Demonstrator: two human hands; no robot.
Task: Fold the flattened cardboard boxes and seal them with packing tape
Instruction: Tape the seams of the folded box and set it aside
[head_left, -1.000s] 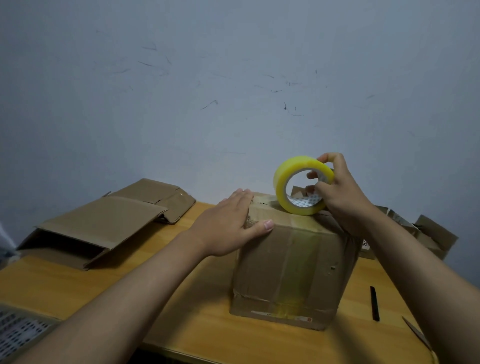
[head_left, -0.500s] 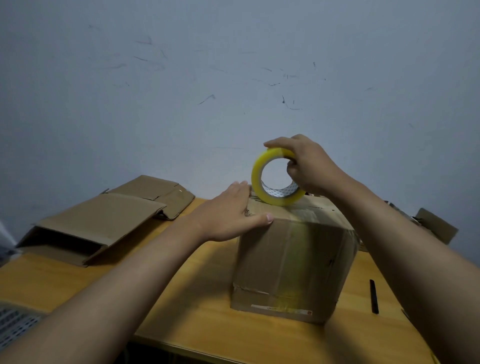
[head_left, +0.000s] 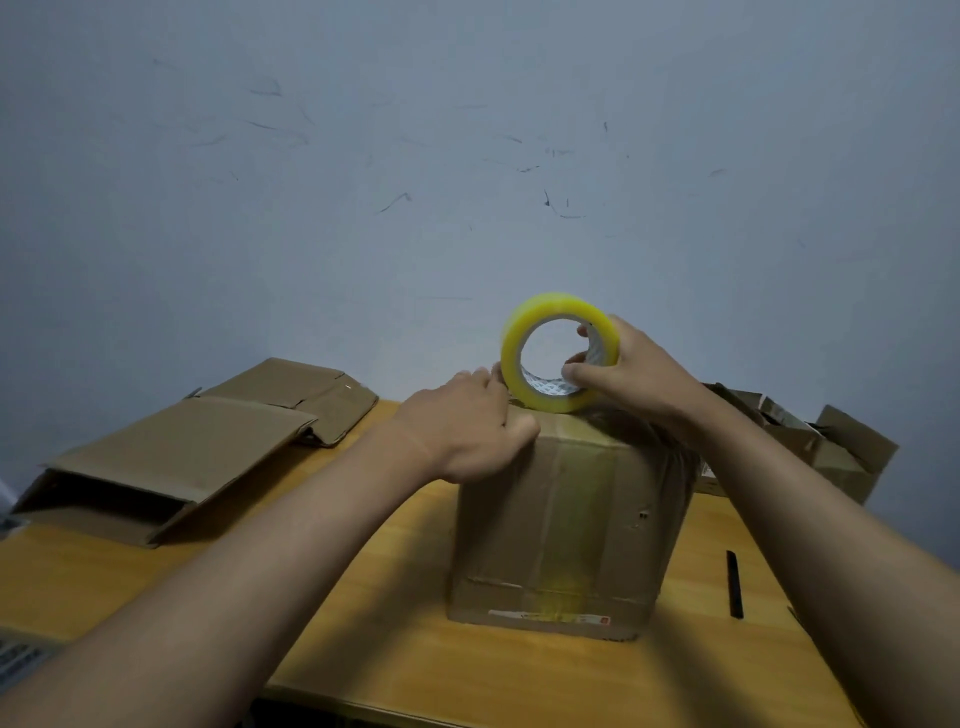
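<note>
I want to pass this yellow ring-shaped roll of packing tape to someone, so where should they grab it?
Probably the free left arc of the yellow ring-shaped roll of packing tape, coming from the left. It stands on edge on the brown cardboard box with its hole open, and the right hand already fills the right rim.

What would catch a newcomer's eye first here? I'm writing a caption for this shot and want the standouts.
The bright yellow tape roll stands on edge atop the upright cardboard box at centre, gripped by the right hand. The left hand presses the box's top left edge. Flattened cardboard boxes lie on the wooden table at left.
</note>
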